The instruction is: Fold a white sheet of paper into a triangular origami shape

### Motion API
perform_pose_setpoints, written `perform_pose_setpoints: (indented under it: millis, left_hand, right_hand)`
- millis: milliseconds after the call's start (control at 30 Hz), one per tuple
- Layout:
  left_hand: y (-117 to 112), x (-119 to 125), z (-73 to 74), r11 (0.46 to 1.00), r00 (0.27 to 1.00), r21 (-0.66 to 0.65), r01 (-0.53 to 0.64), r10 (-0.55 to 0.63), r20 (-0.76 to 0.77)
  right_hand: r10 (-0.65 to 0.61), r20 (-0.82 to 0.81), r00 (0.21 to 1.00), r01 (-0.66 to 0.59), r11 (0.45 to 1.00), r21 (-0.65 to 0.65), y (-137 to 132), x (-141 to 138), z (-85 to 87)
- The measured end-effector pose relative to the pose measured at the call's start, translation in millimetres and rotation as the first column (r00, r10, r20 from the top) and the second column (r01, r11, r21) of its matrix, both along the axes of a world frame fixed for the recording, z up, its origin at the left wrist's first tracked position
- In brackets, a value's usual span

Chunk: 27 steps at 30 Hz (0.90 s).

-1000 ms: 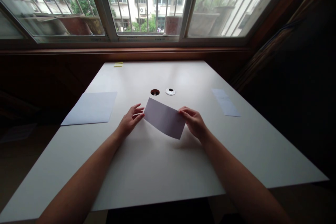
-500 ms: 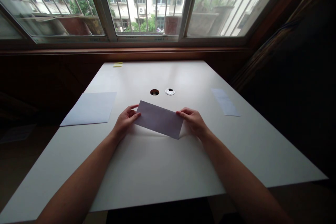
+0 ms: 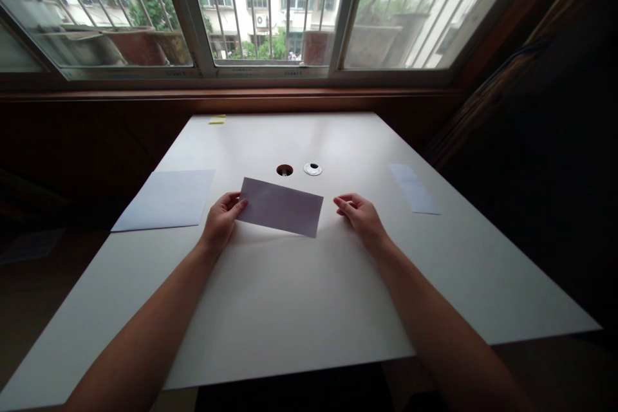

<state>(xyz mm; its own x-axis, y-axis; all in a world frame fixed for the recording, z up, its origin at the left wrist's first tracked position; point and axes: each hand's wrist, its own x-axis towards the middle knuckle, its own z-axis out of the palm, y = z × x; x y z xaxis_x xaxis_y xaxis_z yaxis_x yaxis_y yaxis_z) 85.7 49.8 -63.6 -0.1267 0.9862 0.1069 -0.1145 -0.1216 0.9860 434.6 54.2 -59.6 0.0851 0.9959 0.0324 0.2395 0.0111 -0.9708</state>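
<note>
A folded rectangle of pale paper (image 3: 281, 207) hovers just above the white table (image 3: 290, 309), near its middle. My left hand (image 3: 219, 222) pinches the paper's left end between thumb and fingers. My right hand (image 3: 361, 216) rests a short way to the right of the paper, apart from it, fingers loosely curled and holding nothing.
A flat sheet of paper (image 3: 166, 199) lies at the table's left edge. A narrow folded strip (image 3: 414, 188) lies at the right. A cable hole (image 3: 284, 170) and its white cap (image 3: 313, 169) sit behind the paper. A yellow sticky pad (image 3: 217, 120) lies at the far edge, under the window.
My right hand has let go of the folded paper and drawn back to the right. My left hand has taken the paper's left end and shifted it leftward.
</note>
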Motion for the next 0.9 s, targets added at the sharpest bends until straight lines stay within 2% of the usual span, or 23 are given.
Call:
perform_pose_setpoints:
  millis: [167, 333, 533, 700, 800, 900]
  left_hand:
    - [-5, 6, 5.3, 0.997, 0.996, -0.016, 0.076, -0.075, 0.042]
    - [-5, 5, 4.5, 0.997, 0.997, -0.013, 0.076, -0.076, 0.028]
    - [-2, 3, 0.3, 1.000, 0.999, -0.014, -0.014, 0.013, -0.031]
    - [-2, 1, -0.8, 0.999, 0.997, -0.005, -0.038, 0.038, -0.069]
    - [-1, 0, -1.4, 0.999, 0.997, -0.020, -0.044, 0.043, -0.071]
    - [-1, 0, -1.3, 0.998, 0.996, -0.042, -0.051, 0.048, -0.072]
  right_hand:
    - [0.145, 0.074, 0.987, -0.152, 0.984, 0.094, 1, -3, 0.4]
    - [0.236, 0.124, 0.964, -0.245, 0.968, 0.060, -1, -6, 3.2]
    - [0.237, -0.014, 0.971, -0.236, 0.971, 0.035, -4, -9, 7.9]
    - [0.225, -0.135, 0.965, -0.228, 0.974, -0.005, -6, -10, 10.2]
    - [0.254, -0.213, 0.944, -0.262, 0.965, -0.009, -9, -12, 10.2]
    - [0.302, -0.343, 0.890, -0.327, 0.945, -0.016, -12, -14, 11.7]
